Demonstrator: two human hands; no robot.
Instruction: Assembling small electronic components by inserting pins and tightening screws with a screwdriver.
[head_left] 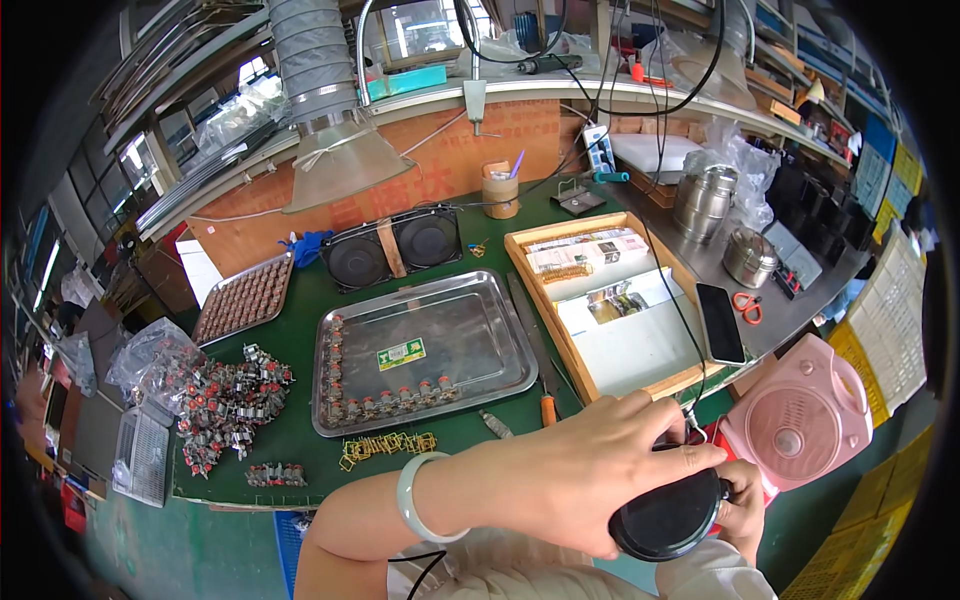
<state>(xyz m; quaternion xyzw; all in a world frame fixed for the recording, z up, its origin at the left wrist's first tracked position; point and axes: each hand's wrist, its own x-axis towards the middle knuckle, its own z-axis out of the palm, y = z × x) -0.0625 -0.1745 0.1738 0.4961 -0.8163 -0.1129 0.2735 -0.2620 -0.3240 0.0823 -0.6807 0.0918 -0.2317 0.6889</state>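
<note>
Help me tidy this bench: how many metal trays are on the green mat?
2. A large shiny steel tray lies mid-mat with small parts along its edges; a smaller tray full of brown parts sits to its left, further back. None appear hidden.

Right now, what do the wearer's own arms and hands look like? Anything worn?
Both hands bare, no gloves. Left hand has a bare forearm with a pale green bangle at the wrist. Right hand comes out of a light-coloured sleeve. No rings visible.
</note>
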